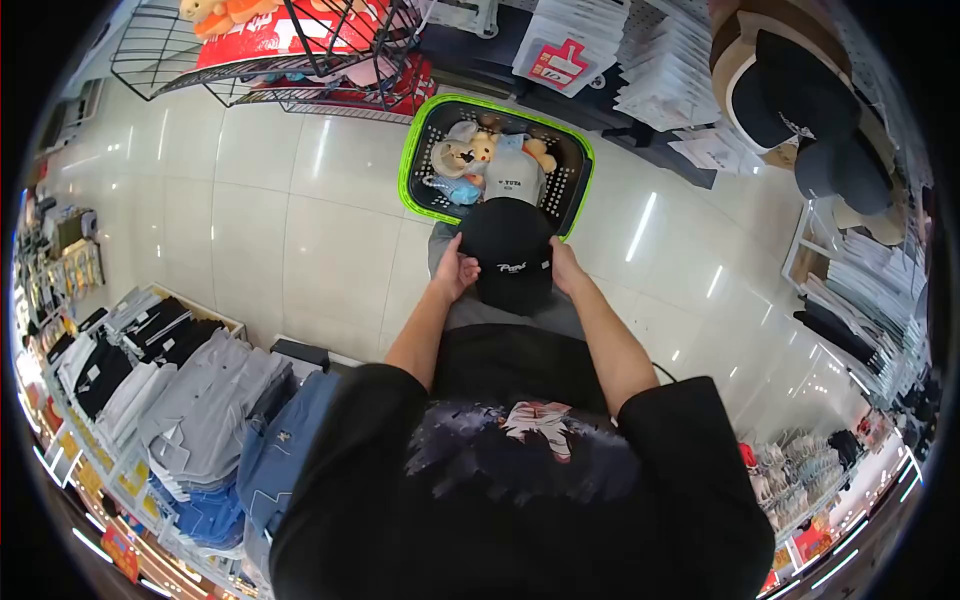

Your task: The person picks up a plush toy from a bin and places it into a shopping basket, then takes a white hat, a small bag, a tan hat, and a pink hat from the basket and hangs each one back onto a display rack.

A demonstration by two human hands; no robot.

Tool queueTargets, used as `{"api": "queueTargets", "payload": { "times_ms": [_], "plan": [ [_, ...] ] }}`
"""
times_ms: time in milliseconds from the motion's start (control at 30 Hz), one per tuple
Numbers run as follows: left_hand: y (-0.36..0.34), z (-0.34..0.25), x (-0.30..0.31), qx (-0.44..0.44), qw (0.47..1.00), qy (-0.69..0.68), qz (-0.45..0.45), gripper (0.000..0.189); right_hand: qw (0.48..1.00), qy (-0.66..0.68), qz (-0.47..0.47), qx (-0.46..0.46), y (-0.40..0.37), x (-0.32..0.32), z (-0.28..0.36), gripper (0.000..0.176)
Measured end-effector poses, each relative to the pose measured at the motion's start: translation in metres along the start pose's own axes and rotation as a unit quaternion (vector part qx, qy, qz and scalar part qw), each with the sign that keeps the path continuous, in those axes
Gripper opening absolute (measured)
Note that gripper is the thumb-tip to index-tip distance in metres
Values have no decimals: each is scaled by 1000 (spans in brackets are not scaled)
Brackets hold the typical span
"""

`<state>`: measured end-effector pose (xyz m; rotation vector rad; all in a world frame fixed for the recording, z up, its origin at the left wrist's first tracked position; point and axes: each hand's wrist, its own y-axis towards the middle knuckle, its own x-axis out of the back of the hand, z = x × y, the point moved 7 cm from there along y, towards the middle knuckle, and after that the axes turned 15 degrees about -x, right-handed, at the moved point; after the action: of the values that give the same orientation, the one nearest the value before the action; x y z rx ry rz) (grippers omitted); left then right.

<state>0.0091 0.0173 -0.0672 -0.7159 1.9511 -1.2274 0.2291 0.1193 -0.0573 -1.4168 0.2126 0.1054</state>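
A black baseball cap (508,240) with white lettering is held in front of my body, its brim toward me. My left hand (458,271) grips its left side, and my right hand (566,266) grips the right side. Just beyond it, a black shopping basket (568,150) with a bright green rim stands on the floor. Inside lie a light grey cap (515,178) with lettering, a plush toy (484,147), a beige item (450,158) and a light blue item (458,190). The black cap overlaps the basket's near edge in view.
A black wire bin (290,75) with plush toys stands at the upper left. Packaged goods (565,50) hang at the top, and more caps (795,95) hang at the upper right. Folded clothes (205,410) fill a rack at lower left. Tiled floor (320,230) surrounds the basket.
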Motion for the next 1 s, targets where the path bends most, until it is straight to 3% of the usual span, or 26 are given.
{"api": "queueTargets", "payload": {
  "times_ms": [67, 100, 167, 200, 300, 367, 400, 500, 533, 567, 633, 667, 700, 767, 800, 867, 900, 967, 1000],
  "plan": [
    [1, 7, 2, -9, 1000, 3, -6, 52, 995, -87, -50, -13, 10, 1, 5, 47],
    [-12, 59, -17, 30, 999, 4, -23, 49, 993, -86, -77, -17, -12, 35, 2, 47],
    [13, 58, -6, -1, 999, -10, -39, 49, 976, -159, -132, -65, -17, 19, 13, 52],
    [23, 65, -16, 0, 999, -20, -28, 49, 963, -212, -164, -31, 19, 43, 15, 53],
    [38, 76, -25, -13, 997, -38, -58, 51, 907, -347, -236, 25, 8, 36, 38, 68],
    [34, 64, -33, -35, 996, 12, -81, 59, 894, -361, -246, 97, 13, 28, 42, 79],
    [35, 65, -38, -33, 996, 10, -83, 59, 863, -405, -294, 63, 10, 30, 41, 86],
    [32, 45, -39, -118, 984, 84, -105, 60, 836, -503, -210, 69, 2, 12, 40, 81],
    [34, 43, -46, -111, 979, 170, -23, 58, 801, -566, -175, 89, 9, 7, 35, 63],
    [33, 42, -51, -103, 960, 254, 58, 56, 805, -559, -174, 95, 12, 12, 31, 63],
    [23, 38, -48, -96, 938, 313, 115, 51, 839, -543, -25, 32, 6, 0, 2, 46],
    [19, 40, -49, -124, 886, 399, 200, 47, 843, -536, -22, 40, 0, 0, -5, 46],
    [13, 42, -47, -149, 817, 480, 282, 44, 819, -570, -29, 69, -7, -2, -12, 43],
    [-2, 46, -30, -159, 752, 589, 250, 38, 764, -637, -33, 92, -10, -2, -38, 38],
    [-14, 42, -20, -161, 747, 595, 250, 38, 731, -676, -31, 86, -6, 2, -54, 36],
    [-33, 31, -15, -185, 576, 744, 285, 36, 660, -745, -34, 97, -10, 5, -86, 35],
    [-36, 25, -10, -194, 575, 745, 278, 36, 656, -746, -35, 107, -20, -5, -86, 35],
    [-38, 8, 0, -242, 608, 715, 244, 37, 593, -799, -11, 99, -42, -35, -94, 39],
    [-45, -3, 3, -221, 631, 697, 259, 39, 594, -797, -12, 107, -47, -51, -91, 39]
  ]
}}
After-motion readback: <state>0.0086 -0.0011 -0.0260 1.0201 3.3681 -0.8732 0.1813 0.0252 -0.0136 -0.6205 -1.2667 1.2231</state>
